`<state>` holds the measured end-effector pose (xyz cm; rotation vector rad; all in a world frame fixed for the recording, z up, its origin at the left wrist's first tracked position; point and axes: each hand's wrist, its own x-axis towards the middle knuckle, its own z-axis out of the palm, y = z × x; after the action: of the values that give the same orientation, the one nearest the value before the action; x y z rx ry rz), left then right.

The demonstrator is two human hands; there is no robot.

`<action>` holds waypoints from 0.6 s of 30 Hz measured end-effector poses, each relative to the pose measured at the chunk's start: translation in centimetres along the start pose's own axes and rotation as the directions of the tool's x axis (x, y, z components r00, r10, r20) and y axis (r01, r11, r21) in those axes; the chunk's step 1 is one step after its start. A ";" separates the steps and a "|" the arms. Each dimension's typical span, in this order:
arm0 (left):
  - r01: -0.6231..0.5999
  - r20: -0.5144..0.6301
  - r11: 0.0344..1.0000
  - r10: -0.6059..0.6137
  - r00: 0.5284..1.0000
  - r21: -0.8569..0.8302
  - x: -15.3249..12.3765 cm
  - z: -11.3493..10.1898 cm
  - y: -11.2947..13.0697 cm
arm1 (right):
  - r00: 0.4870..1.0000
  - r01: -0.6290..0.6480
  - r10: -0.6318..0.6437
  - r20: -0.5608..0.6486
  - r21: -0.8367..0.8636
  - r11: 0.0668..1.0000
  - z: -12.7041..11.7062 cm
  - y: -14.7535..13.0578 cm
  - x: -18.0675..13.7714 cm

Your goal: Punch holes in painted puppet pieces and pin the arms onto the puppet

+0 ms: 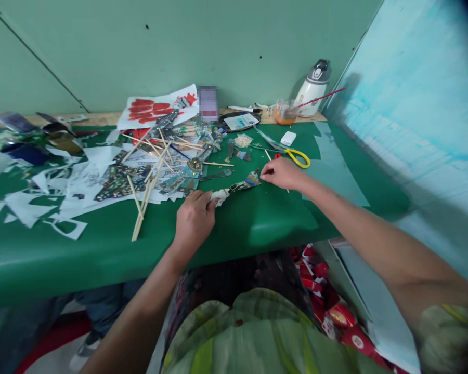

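Note:
A narrow, patterned paper cutout (237,186) with a white end and a blue-brown tip lies slantwise just over the green tabletop. My left hand (195,216) is closed on its white end, thumb and fingers pinched together. Close by the coloured tip, my right hand (280,174) has its fingers pressed together; whatever they hold, if anything, is too small to make out. Just behind this hand rest scissors with yellow handles (298,158). A dark flat painted piece (217,175) lies beyond the cutout.
Thin wooden sticks (150,195) pile over painted pieces and paper scraps (25,203) on the left. At the back stand an orange paint jar (285,113) with a brush and a white flask (314,89). A blue wall (425,93) bounds the right. Another person's leg (101,306) shows below left.

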<state>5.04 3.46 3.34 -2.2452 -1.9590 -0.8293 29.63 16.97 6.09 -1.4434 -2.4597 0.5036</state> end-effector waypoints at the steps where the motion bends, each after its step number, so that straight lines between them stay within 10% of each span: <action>1: 0.000 0.001 1.000 0.000 1.000 0.001 0.0 0.0 0.0 | 1.000 0.019 -0.019 0.001 -0.033 0.999 0.4 -0.2 -0.2; 18: -0.008 0.009 0.998 0.009 1.000 -0.060 0.2 -0.1 0.0 | 0.999 0.001 -0.006 -0.052 -0.083 0.997 2.1 -0.5 -0.9</action>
<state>5.02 3.59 3.50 -2.2919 -1.9524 -0.8900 28.88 15.62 4.37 -1.4639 -2.4691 0.3623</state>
